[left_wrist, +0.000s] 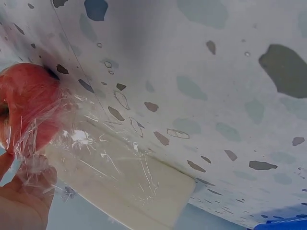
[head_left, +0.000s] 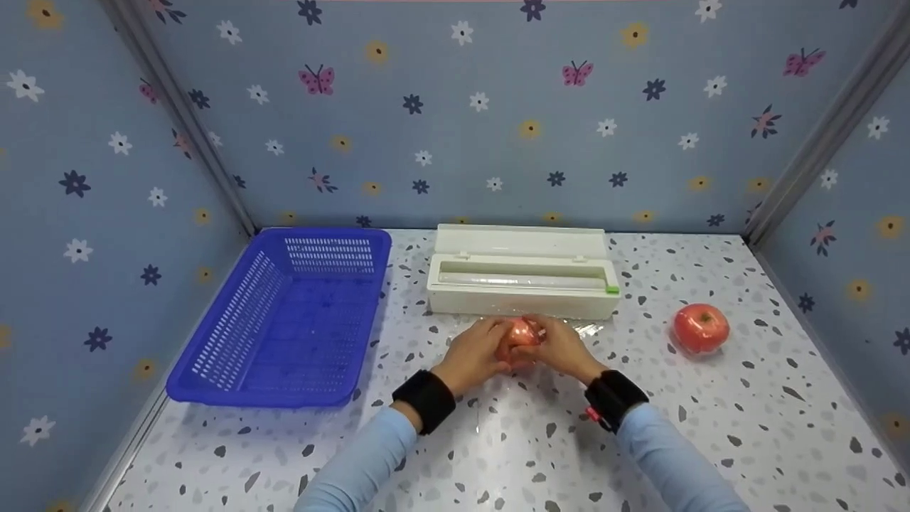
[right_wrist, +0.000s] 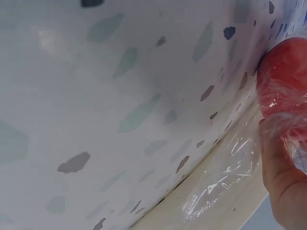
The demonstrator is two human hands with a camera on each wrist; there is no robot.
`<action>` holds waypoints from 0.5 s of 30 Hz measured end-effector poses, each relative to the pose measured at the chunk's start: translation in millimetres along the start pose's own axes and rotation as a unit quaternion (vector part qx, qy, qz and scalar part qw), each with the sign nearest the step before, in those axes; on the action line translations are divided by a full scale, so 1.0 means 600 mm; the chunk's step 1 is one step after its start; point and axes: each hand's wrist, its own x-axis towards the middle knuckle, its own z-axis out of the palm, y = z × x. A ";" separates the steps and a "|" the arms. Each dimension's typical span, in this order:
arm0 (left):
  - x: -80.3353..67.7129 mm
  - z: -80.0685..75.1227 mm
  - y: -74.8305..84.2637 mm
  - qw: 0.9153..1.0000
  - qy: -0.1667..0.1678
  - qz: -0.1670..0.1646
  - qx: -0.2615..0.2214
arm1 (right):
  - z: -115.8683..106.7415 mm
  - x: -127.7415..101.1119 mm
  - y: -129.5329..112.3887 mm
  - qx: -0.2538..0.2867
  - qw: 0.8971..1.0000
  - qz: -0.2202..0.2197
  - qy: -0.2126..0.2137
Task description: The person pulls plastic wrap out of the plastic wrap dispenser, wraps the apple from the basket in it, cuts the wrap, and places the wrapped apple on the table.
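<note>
A red apple, partly covered by clear plastic wrap, sits on the table between both hands. My left hand holds the apple from its left side, fingers bent around it. On the right side, my right hand pinches bunched wrap against the fruit, its thumb toward the front. Loose film spreads beyond the apple toward a white wrap dispenser box right behind. In the right wrist view, film also drapes over the fingers. The hands hide much of the apple.
The dispenser's lid stands raised, with a roll of film inside and a green slider at its right end. A blue plastic basket stands at the left. Another red apple, shiny, lies at the right. Patterned walls enclose the table.
</note>
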 end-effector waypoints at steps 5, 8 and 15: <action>0.001 0.002 0.001 1.000 -0.003 0.002 0.005 | -0.010 0.002 -0.002 -0.008 1.000 0.010 -0.029; -0.002 0.004 0.002 1.000 -0.012 -0.001 0.006 | -0.014 0.001 0.000 -0.002 0.998 0.007 -0.057; -0.003 0.004 0.002 0.999 -0.036 -0.002 -0.005 | -0.022 -0.001 0.013 0.026 0.995 -0.002 -0.101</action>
